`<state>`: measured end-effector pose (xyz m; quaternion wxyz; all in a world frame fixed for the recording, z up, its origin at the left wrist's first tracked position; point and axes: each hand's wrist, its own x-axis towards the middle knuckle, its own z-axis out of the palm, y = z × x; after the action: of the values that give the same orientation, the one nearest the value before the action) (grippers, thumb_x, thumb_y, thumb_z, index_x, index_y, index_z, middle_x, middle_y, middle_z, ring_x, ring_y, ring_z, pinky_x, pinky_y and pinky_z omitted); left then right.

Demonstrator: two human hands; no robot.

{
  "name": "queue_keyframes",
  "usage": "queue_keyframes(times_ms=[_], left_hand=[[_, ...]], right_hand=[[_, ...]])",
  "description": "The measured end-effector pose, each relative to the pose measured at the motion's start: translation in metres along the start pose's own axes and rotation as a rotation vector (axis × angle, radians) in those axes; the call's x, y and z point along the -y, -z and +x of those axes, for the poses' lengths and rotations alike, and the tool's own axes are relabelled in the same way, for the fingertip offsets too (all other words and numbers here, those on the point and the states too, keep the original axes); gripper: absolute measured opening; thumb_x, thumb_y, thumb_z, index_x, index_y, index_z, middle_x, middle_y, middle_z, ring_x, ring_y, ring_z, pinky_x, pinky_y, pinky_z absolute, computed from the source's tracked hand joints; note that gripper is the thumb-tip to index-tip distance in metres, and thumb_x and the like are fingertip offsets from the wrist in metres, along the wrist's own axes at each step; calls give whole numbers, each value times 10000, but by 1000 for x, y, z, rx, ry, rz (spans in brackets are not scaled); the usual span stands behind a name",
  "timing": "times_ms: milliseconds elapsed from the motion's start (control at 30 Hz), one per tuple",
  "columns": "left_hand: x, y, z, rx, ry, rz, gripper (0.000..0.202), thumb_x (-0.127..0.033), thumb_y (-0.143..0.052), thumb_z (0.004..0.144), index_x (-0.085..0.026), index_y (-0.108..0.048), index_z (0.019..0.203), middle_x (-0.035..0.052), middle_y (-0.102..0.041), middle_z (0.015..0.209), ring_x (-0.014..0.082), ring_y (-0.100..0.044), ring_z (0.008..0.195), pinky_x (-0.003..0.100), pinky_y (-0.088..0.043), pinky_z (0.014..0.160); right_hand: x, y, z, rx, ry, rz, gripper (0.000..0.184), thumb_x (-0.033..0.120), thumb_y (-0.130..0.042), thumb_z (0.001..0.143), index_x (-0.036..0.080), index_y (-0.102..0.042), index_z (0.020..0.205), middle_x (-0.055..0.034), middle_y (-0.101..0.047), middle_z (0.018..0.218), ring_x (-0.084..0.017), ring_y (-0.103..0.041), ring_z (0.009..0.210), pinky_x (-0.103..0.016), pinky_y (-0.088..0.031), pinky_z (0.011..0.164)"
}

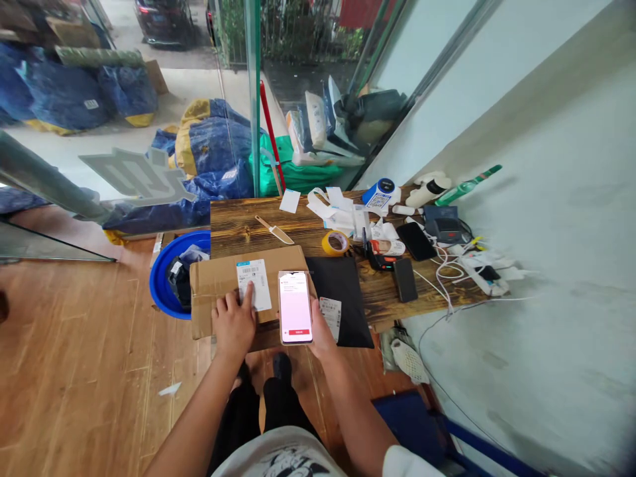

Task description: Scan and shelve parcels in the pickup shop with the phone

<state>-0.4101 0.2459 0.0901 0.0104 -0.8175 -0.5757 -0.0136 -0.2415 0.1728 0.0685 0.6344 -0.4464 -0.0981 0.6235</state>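
Lit phone [295, 308] is gripped in right hand [322, 334]. Box [216, 281] is laid on tabletop [231, 228], mostly at phone's 9 o'clock; its label [257, 275] is touched by loosely spread left hand [234, 326]. Black parcel [350, 285] is placed at phone's 3 o'clock.

Matt cardboard box [218, 279], smooth phone [295, 306]
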Motion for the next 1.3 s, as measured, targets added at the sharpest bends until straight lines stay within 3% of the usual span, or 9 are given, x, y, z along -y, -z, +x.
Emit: queue_keyframes(times_ms=[100, 300, 867, 1300], left_hand=[[0, 0, 0, 1, 1, -1, 599, -273, -539, 862, -314, -416, 1446, 123, -522, 1118, 307, -449, 930, 402, -383, 738], [-2, -4, -1, -22, 33, 15, 525, -283, -440, 914, -147, -454, 1420, 151, -533, 1086, 303, -449, 911, 405, -383, 717], [-1, 4, 1, 25, 8, 1, 576, -270, -501, 878, -263, -422, 1448, 132, -538, 1094, 304, -446, 937, 416, -400, 763], [1, -4, 4, -10, -55, -24, 586, -241, -518, 857, -164, -447, 1434, 140, -539, 1035, 300, -446, 915, 397, -407, 762]], right_hand=[[0, 1, 1, 2, -5, 0, 556, 682, -496, 850, 252, -542, 1201, -69, -749, 1069, -279, -741, 837, -429, -582, 749], [-1, 1, 0, -25, -3, -8, 569, 686, -541, 820, 259, -549, 1196, -68, -737, 1118, -286, -740, 844, -447, -578, 772], [0, -1, 0, -23, 5, -14, 534, 662, -504, 857, 252, -528, 1199, -80, -745, 1085, -288, -742, 840, -442, -580, 752], [0, -3, -1, -29, -1, -23, 559, 647, -467, 884, 208, -521, 1226, -113, -748, 1067, -298, -741, 853, -443, -583, 741]])
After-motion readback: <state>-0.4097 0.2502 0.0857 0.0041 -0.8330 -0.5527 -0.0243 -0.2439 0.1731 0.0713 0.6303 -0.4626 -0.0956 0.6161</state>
